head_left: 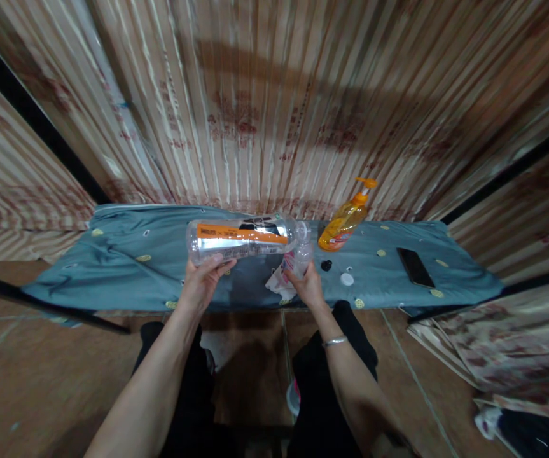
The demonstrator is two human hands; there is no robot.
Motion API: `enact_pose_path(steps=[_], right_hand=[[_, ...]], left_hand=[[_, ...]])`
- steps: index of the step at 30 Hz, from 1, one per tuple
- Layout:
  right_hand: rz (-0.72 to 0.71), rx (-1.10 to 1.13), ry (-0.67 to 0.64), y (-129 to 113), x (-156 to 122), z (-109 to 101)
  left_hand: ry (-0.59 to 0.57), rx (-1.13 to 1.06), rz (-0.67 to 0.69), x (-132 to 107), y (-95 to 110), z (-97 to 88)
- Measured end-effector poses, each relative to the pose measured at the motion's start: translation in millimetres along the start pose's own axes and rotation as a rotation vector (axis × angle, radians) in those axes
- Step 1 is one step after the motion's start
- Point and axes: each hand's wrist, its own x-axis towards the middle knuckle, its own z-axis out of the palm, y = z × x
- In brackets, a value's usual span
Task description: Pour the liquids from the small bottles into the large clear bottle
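My left hand (205,280) is closed round the base end of a large clear plastic bottle (243,240) with an orange and silver label. The bottle lies sideways in the air, its neck pointing right. My right hand (306,283) grips a smaller clear plastic bottle (304,248), whose top is close to the large bottle's neck. Whether the two mouths touch, I cannot tell. Below and left of my right fingers is a white and pink crumpled piece (281,283), perhaps a wrapper or tissue. A black cap (326,265) and a white cap (347,279) lie to the right.
An orange pump bottle (345,222) of yellow liquid stands at the back of the teal cloth-covered bench (126,254). A dark phone (415,267) lies at the right. Striped curtains (264,95) hang behind, with black poles (40,114) at the sides.
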Motion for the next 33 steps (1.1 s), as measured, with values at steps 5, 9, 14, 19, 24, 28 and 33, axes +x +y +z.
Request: enact_pose_path(steps=[5, 9, 14, 19, 24, 28, 33], right_hand=[[0.033, -0.028, 0.012, -4.5, -1.2, 0.1], [0.040, -0.049, 0.008, -3.3, -1.5, 0.5], [0.010, -0.023, 0.007, -1.3, -1.4, 0.3], [0.039, -0.019, -0.004, -1.3, -0.5, 0.3], [0.039, -0.021, -0.024, -2.1, -0.5, -1.7], [0.049, -0.012, -0.022, -3.5, -1.3, -2.1], [0.053, -0.013, -0.014, -4.6, -1.7, -0.9]], left_hand=[[0.001, -0.007, 0.000, -0.8, 1.7, 1.9], [-0.002, 0.011, 0.005, -1.3, 2.9, 2.2], [-0.007, 0.008, 0.000, -2.0, 4.1, 3.0], [-0.007, 0.009, 0.014, -1.3, 3.2, 2.7], [-0.002, 0.000, 0.006, -0.2, 2.5, 1.6], [0.006, -0.013, 0.010, -0.2, 2.3, 2.0], [-0.021, 0.010, 0.028, 0.2, 1.1, 1.0]])
